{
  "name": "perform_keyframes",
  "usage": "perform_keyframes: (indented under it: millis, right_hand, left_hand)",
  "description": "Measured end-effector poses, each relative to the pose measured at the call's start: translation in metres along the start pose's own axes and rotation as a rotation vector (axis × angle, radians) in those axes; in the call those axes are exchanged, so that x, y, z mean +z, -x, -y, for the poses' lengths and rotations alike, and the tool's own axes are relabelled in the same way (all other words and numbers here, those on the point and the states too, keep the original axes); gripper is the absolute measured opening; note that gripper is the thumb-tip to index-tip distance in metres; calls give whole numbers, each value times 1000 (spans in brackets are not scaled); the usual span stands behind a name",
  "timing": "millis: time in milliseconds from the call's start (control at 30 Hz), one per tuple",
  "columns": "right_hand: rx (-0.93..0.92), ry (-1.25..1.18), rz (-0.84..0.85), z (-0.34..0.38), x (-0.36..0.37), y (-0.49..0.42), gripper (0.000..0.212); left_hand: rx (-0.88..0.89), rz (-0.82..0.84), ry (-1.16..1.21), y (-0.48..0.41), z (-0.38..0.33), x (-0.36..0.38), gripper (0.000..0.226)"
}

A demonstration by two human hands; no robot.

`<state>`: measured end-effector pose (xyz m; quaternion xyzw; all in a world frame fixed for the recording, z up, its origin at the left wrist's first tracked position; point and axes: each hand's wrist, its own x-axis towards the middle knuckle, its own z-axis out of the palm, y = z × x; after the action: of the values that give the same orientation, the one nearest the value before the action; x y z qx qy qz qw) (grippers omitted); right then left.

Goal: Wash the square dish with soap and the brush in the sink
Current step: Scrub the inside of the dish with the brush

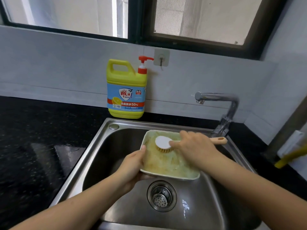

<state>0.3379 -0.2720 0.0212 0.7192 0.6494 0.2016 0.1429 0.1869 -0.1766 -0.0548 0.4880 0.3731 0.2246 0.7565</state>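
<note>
scrubbing hard could slip the sudsy pale square dish [169, 165], held over the steel sink [166, 125], from the left hand [132, 165], thumb curled over its rim (fingers underneath, hidden), while the right hand [194, 146], fingers wrapped round the white-headed peach-handled brush [162, 142], bears down.

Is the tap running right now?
Off, it seems: no stream falls from the tap into the sink.

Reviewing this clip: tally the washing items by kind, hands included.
Soapy pale square dish: 1
White-headed brush with beige handle: 1
Yellow soap bottle with red pump: 1
Chrome tap: 1
Hands: 2 (left hand, right hand)
Total: 6
</note>
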Motion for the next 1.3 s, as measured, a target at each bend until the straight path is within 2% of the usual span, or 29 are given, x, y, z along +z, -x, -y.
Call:
perform_keyframes:
  millis: [133,200,433,567,733,833,967,1100,1300]
  right_hand:
    - [-153,-121,100,6,-17,23,53]
    - [-171,-122,84,10,-17,23,54]
    - [82,-65,0,7,8,-7,44]
    - [112,-50,31,-2,12,4,41]
    - [18,-136,85,-3,-1,35,50]
    - [-63,-179,44,17,-3,31,51]
    - [26,-165,-50,24,10,2,45]
    - [118,-112,-16,7,19,-5,43]
    - [24,-90,68,-4,11,31,40]
  left_hand:
    - [-2,-21,-13,-2,1,1,41]
    - [9,-32,-21,-2,0,1,41]
    - [30,-9,-24,4,-1,1,36]
    - [44,-24,-34,3,-2,-1,37]
    - [73,-53,-11,1,-3,-1,38]
    - [73,-66,-19,1,-1,0,38]
    - [64,-45,-20,2,-1,0,38]
    - [55,-53,-11,1,-2,-2,38]
    - [75,-61,4,-3,0,-2,37]
